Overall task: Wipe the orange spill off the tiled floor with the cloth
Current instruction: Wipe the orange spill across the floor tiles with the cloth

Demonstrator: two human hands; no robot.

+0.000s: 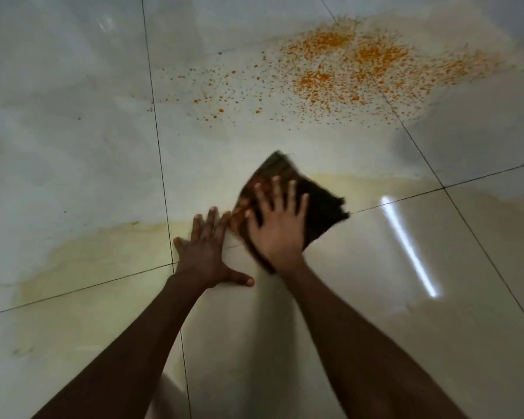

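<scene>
One dark cloth (297,204), orange-stained, mid-floor | right hand (280,229) flat, fingers spread, pressing it | left hand (208,255) splayed on tiled floor (73,146) | one speckled orange spill (330,74) toward far edge

One dark cloth (297,204); two hands, left hand (208,255) beside the cloth, right hand (280,228) on it; one orange spill (330,77) beyond the cloth.

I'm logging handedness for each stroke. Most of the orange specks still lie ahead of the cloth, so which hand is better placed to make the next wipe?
Right. The right hand already presses flat on the cloth, below the orange spill. The left hand rests spread on the bare floor beside it, probably bracing.
</scene>
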